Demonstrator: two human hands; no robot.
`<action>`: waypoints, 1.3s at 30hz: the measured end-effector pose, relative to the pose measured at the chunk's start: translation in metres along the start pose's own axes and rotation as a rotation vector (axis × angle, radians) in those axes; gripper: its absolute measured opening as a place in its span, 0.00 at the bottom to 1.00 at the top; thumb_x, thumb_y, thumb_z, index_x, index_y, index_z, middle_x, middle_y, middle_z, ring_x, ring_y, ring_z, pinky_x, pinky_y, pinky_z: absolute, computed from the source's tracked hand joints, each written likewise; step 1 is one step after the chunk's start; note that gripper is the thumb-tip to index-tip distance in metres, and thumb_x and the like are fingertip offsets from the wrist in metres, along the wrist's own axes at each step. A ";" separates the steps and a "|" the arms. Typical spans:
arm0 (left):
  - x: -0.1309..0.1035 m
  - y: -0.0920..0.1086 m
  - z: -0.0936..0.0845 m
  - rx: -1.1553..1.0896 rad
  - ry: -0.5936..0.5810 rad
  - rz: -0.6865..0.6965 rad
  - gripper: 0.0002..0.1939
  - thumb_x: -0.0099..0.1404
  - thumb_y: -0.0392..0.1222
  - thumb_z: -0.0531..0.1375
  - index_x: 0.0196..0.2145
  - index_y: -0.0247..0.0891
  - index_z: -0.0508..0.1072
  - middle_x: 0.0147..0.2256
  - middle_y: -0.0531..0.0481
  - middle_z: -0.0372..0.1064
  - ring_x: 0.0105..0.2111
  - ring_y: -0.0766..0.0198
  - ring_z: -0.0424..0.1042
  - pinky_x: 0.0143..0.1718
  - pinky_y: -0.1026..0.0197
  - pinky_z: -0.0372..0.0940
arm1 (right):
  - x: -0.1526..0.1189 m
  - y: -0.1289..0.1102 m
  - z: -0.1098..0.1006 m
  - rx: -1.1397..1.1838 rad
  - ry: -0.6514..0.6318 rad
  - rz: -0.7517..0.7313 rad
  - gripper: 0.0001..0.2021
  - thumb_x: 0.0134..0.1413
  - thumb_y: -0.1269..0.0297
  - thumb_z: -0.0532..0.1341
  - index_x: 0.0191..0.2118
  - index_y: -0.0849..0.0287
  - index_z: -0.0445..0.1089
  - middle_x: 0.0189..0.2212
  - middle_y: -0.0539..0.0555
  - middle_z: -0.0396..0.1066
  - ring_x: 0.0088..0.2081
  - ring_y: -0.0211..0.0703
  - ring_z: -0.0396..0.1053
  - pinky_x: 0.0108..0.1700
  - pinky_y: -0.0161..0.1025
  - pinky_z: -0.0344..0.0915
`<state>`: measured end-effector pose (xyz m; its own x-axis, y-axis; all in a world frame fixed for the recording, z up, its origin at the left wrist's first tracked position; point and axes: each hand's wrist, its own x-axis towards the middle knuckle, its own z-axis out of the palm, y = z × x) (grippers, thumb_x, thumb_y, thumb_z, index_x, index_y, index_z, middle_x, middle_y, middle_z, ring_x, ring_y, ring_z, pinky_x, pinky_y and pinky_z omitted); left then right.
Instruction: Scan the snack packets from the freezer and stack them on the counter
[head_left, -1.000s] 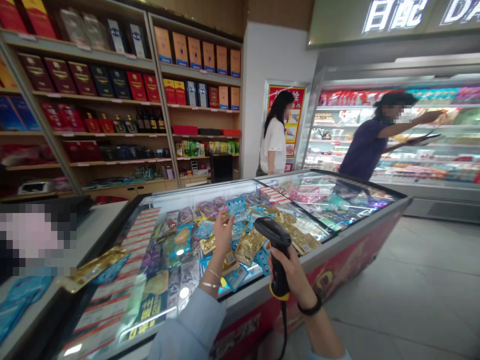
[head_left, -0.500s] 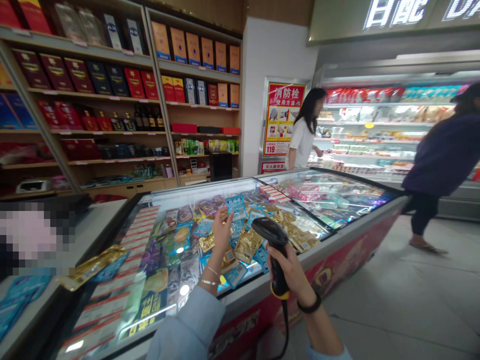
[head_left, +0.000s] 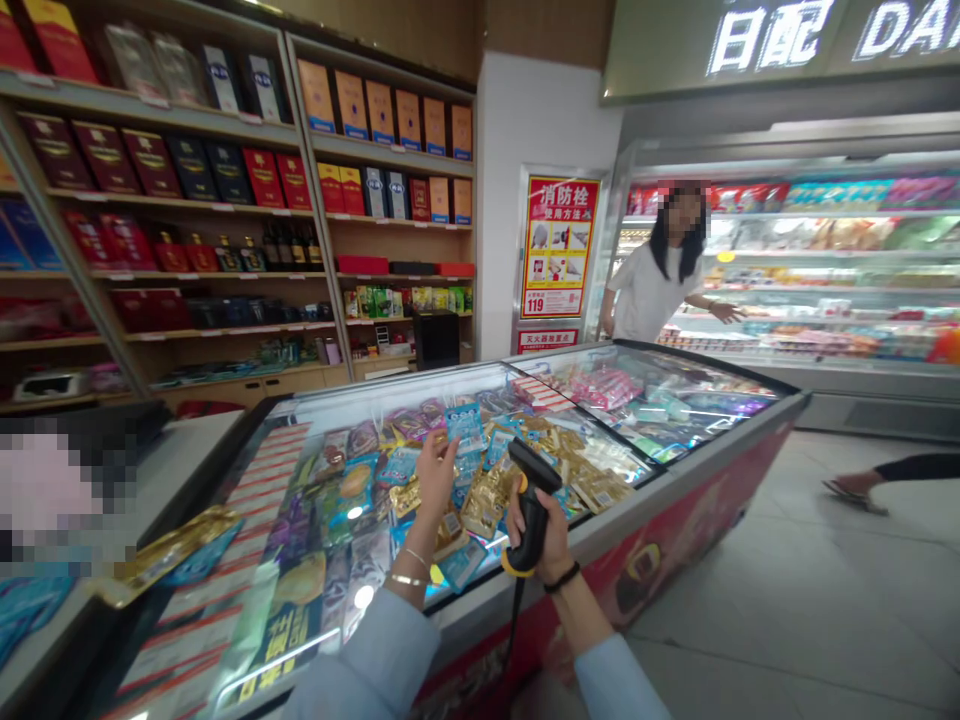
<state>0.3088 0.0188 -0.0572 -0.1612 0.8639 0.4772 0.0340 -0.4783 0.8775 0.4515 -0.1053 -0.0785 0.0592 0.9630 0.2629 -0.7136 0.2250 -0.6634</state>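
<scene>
My right hand (head_left: pixel 546 530) is wrapped round the handle of a black barcode scanner (head_left: pixel 531 500) with yellow trim, its cable hanging down. The scanner's head points forward and left over a pile of packets. My left hand (head_left: pixel 436 470), with bracelets at the wrist, is closed at the fingertips on the edge of a blue packet (head_left: pixel 465 428). Below both hands lie several gold packets (head_left: pixel 487 498) and blue packets (head_left: pixel 461 565) in a loose heap on the freezer's glass top.
The chest freezer (head_left: pixel 675 530) stretches away to the right. At left, a gold packet (head_left: pixel 169 550) overlaps the counter edge. Shelves of boxed goods (head_left: pixel 225 170) stand behind. A person in a white top (head_left: pixel 649 285) stands beyond the freezer; another person's foot (head_left: pixel 859 485) shows at right.
My right hand has turned the scanner and shifted it left. My left hand stays at the blue packet. The person in white has turned; the person in dark clothes has mostly left view.
</scene>
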 end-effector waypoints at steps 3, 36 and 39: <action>0.001 -0.001 0.000 0.004 0.004 -0.012 0.22 0.58 0.61 0.63 0.40 0.41 0.70 0.26 0.52 0.74 0.27 0.60 0.72 0.30 0.61 0.61 | 0.009 0.007 -0.004 -0.001 0.045 -0.005 0.18 0.48 0.46 0.65 0.36 0.56 0.69 0.14 0.43 0.61 0.12 0.35 0.57 0.15 0.32 0.54; -0.017 0.027 -0.140 -0.023 0.111 -0.124 0.28 0.43 0.62 0.70 0.34 0.39 0.70 0.23 0.53 0.69 0.26 0.62 0.71 0.30 0.61 0.64 | 0.004 0.004 0.003 -0.076 0.033 -0.051 0.13 0.46 0.53 0.65 0.33 0.56 0.68 0.15 0.45 0.64 0.15 0.38 0.61 0.18 0.35 0.58; -0.019 0.033 -0.195 0.030 0.151 -0.123 0.26 0.44 0.59 0.70 0.34 0.39 0.70 0.26 0.51 0.72 0.29 0.60 0.74 0.34 0.59 0.67 | 0.002 0.017 0.020 -0.067 0.001 -0.016 0.13 0.46 0.53 0.65 0.33 0.56 0.69 0.15 0.45 0.64 0.16 0.38 0.61 0.19 0.35 0.59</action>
<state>0.1205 -0.0438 -0.0469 -0.3118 0.8809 0.3560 0.0338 -0.3642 0.9307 0.4252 -0.1029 -0.0749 0.0710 0.9595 0.2726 -0.6643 0.2493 -0.7047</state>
